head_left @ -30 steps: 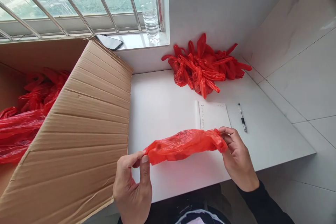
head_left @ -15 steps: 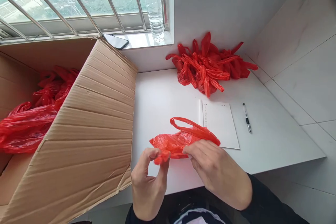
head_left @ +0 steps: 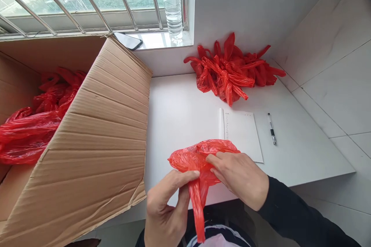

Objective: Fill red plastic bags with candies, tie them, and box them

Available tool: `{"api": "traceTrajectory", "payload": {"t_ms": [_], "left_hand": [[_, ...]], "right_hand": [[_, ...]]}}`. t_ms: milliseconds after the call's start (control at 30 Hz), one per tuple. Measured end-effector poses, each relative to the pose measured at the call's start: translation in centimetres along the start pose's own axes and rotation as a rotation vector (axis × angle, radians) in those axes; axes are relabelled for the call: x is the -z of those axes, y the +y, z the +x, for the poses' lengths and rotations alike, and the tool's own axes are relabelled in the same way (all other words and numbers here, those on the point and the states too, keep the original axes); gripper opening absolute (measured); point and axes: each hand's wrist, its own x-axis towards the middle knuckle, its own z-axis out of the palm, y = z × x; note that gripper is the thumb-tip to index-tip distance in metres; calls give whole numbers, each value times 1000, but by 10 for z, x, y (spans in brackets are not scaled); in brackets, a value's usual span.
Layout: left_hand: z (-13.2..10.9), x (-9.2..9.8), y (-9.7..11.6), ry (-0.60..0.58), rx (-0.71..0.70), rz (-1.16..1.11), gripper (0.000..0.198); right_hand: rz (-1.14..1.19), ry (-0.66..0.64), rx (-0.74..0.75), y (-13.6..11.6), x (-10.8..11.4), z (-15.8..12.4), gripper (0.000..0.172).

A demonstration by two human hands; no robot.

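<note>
Red bag (head_left: 189, 159) (crumpled): left hand (head_left: 167, 213) pinches; right hand (head_left: 241, 179), thumb hidden.

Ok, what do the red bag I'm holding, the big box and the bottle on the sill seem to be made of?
The red bag: thin plastic film, glossy, slightly see-through; it crinkles and catches light. The box: corrugated cardboard, matte brown; ribbed lines cross its flap. The bottle: likely clear plastic, given its ridged transparent body, though glass can't be excluded.

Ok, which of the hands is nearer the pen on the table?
Right. The right hand is in front and left of the pen, on the red bag; the left hand is farther left, pinching that bag.
</note>
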Motion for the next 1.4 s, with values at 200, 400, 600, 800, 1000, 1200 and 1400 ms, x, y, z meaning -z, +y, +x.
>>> {"api": "traceTrajectory", "payload": {"t_ms": [200, 400, 600, 800, 1000, 1200, 1400], "left_hand": [[-6, 5, 9, 12, 253, -20, 21], [-4, 3, 15, 111, 450, -182, 21], [-4, 8, 12, 111, 418, -240, 28], [-6, 13, 9, 129, 585, -424, 31], [2, 2, 8, 98, 518, -165, 34], [12, -9, 5, 152, 603, -246, 31], [15, -12, 0, 157, 619, -303, 39]], "right_hand": [[162, 175, -171, 5, 21, 3, 18], [104, 139, 56, 4, 20, 2, 20], [66, 132, -57, 5, 24, 9, 19], [241, 447, -138, 5, 32, 7, 20], [290, 202, 212, -11, 23, 10, 19], [5, -79, 78, -14, 22, 24, 30], [-40, -124, -130, -14, 41, 24, 54]]}}
